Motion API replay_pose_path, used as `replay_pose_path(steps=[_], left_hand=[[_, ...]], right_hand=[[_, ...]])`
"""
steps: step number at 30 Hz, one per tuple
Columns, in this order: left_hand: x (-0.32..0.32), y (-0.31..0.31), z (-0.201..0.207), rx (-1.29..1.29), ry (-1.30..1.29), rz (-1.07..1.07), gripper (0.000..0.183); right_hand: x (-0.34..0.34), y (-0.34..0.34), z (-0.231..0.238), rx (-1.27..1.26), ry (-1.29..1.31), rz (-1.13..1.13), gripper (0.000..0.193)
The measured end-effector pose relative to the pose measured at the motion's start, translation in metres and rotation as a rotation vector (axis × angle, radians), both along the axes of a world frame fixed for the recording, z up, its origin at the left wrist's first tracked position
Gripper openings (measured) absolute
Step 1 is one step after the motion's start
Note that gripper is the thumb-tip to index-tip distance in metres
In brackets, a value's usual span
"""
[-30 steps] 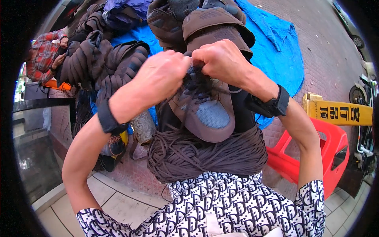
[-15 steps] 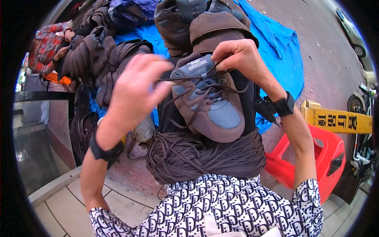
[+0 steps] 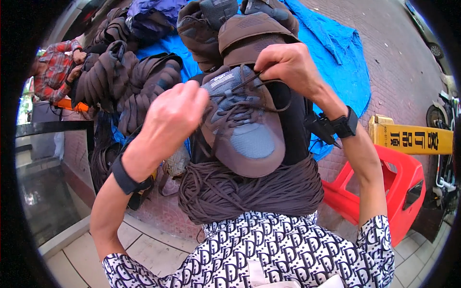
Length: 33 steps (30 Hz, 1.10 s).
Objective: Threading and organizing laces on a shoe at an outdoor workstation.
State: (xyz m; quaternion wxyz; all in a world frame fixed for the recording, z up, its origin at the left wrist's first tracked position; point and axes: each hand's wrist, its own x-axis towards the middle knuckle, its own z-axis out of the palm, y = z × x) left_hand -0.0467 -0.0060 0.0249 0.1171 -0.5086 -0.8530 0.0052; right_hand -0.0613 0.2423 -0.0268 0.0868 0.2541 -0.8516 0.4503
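A brown and blue-grey sneaker (image 3: 252,140) lies on my lap, toe toward me, with a dark brown shoelace (image 3: 237,108) laced loosely over its tongue. My right hand (image 3: 283,65) pinches a stretch of lace above the right side of the tongue, and a loop hangs below the fingers. At the left of the shoe's opening, my left hand (image 3: 175,113) is closed, slightly blurred; a lace runs from its fingertips across the tongue. A thick bundle of brown laces (image 3: 249,192) rests across my lap, just below the toe.
More brown shoes (image 3: 254,36) are stacked beyond my lap on a blue tarp (image 3: 336,62). Shoe piles (image 3: 108,72) lie at far left, beside a person in a plaid shirt (image 3: 57,67). A red plastic stool (image 3: 398,192) and a yellow sign (image 3: 408,137) stand at right; a glass-sided case (image 3: 53,168), left.
My left hand has gone from raised, spread and blurred to closed beside the shoe's opening. The sneaker has shifted left in view and turned more upright. My right hand keeps its pinch.
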Motion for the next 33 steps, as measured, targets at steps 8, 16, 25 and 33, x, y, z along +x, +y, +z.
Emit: replay_pose_path(steps=[8,16,25,33], left_hand=[[0.009,-0.103,0.029,0.096,0.124,0.377,0.017],[0.023,-0.17,0.042,0.142,0.189,0.584,0.015],[0.008,-0.193,0.042,0.113,0.204,0.641,0.017],[0.011,-0.213,0.053,0.046,0.307,0.643,0.018]], right_hand=[[-0.002,0.051,0.004,-0.107,0.032,-0.194,0.013],[-0.006,0.116,0.006,-0.1,-0.028,-0.325,0.013],[0.004,0.186,0.0,-0.095,-0.104,-0.585,0.013],[0.003,0.223,-0.011,0.01,-0.147,-0.671,0.011]])
